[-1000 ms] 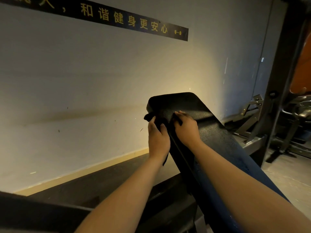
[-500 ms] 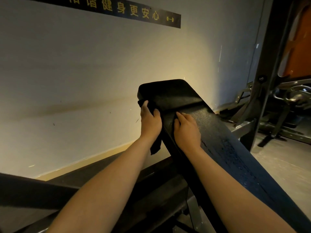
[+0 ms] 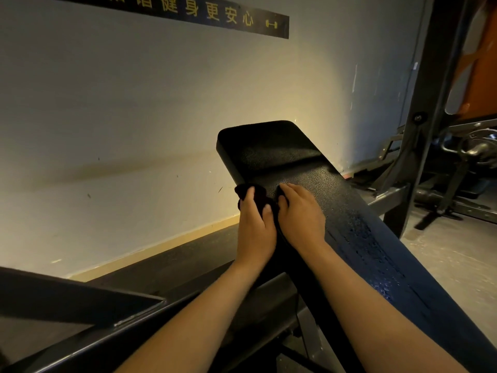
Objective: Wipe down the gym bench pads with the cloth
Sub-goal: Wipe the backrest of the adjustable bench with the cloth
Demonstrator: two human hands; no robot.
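A long black textured bench pad [image 3: 271, 152] slopes up from the lower right toward the wall. My left hand [image 3: 255, 227] grips a dark cloth [image 3: 255, 193] bunched against the pad's left side edge, the cloth showing between thumb and fingers. Beside it, my right hand [image 3: 301, 214] lies on the pad's top surface, its fingers over the left edge and touching the cloth. Wet speckles shine on the pad lower down, to the right of my right forearm.
A pale wall [image 3: 134, 117] with a dark sign strip [image 3: 215, 14] stands close behind the bench. Dark steel frame beams [image 3: 80, 340] run low at the left. An upright rack post [image 3: 435, 103] and more gym equipment [image 3: 473, 152] crowd the right, over grey floor [image 3: 462, 259].
Both hands have slid down the pad's left edge, away from its top end, taking the cloth with them. More of the pad's upper end is now uncovered.
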